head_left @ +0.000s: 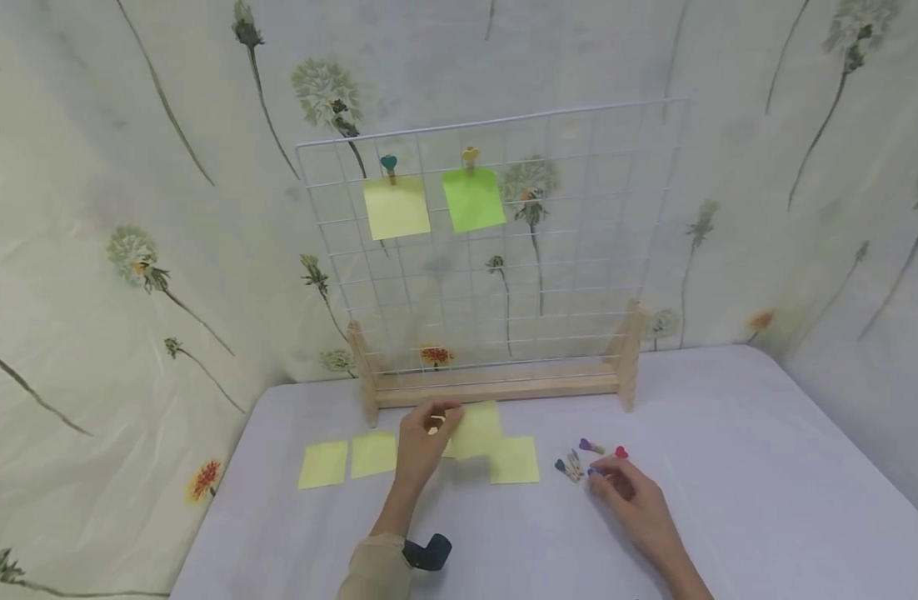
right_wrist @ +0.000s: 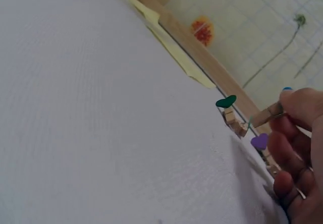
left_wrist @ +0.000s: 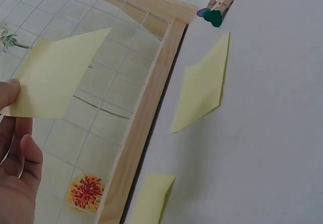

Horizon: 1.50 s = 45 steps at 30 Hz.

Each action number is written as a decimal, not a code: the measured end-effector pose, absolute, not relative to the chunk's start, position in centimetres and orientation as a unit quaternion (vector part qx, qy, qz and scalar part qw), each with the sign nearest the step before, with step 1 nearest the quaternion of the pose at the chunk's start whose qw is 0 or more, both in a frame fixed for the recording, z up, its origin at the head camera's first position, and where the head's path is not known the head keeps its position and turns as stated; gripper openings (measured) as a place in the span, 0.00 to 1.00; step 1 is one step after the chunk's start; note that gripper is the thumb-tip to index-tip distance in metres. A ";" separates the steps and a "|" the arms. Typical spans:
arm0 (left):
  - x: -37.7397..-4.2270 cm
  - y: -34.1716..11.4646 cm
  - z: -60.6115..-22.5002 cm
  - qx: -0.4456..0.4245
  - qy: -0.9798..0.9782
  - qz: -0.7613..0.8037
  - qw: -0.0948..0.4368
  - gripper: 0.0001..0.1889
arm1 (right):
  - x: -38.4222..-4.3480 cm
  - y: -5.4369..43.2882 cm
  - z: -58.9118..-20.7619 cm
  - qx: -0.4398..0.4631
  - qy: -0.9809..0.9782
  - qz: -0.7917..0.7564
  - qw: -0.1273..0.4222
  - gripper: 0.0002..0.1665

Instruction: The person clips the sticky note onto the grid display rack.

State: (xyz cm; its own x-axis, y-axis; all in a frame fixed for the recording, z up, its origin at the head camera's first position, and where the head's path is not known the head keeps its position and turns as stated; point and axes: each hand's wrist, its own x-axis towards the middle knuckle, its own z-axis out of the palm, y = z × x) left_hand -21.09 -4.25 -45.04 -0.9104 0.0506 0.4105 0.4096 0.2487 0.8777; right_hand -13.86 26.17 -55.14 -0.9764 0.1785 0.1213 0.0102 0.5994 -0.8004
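Between thumb and fingers my left hand [head_left: 420, 450] pinches a pale yellow sticky note [head_left: 477, 430], raised above the table. In the left wrist view the held note [left_wrist: 60, 72] stands out from the thumb, in front of the wire grid. My right hand [head_left: 642, 507] pinches a small wooden clothespin [right_wrist: 267, 115], whose blue heart [head_left: 594, 472] peeks past the fingertips. Beside that hand lie more mini clothespins, with a green heart [right_wrist: 227, 102], a purple heart [right_wrist: 260, 142] and a red heart [head_left: 621, 452]. Below the held note, another yellow note [head_left: 515, 462] lies on the table.
A white wire grid [head_left: 579, 250] stands in a wooden base [head_left: 496, 387] at the back. Clothespins hold a yellow note [head_left: 396, 208] and a green note [head_left: 474, 200] on it. Two yellow notes lie at left, one at the edge [head_left: 323, 465]. Floral cloth hangs behind.
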 end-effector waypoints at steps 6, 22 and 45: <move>-23.5 -2.7 -45.1 -0.158 -0.775 -0.590 0.166 0.06 | -14.1 26.2 -54.2 -0.049 -0.846 0.513 0.134 0.17; -24.9 -1.1 -41.1 -0.185 -0.771 -0.585 0.169 0.07 | -15.5 26.1 -50.6 0.028 -0.833 0.508 0.217 0.13; -27.0 1.5 -38.7 -0.236 -0.766 -0.562 0.203 0.07 | -16.7 24.9 -38.5 0.172 -0.827 0.444 0.299 0.12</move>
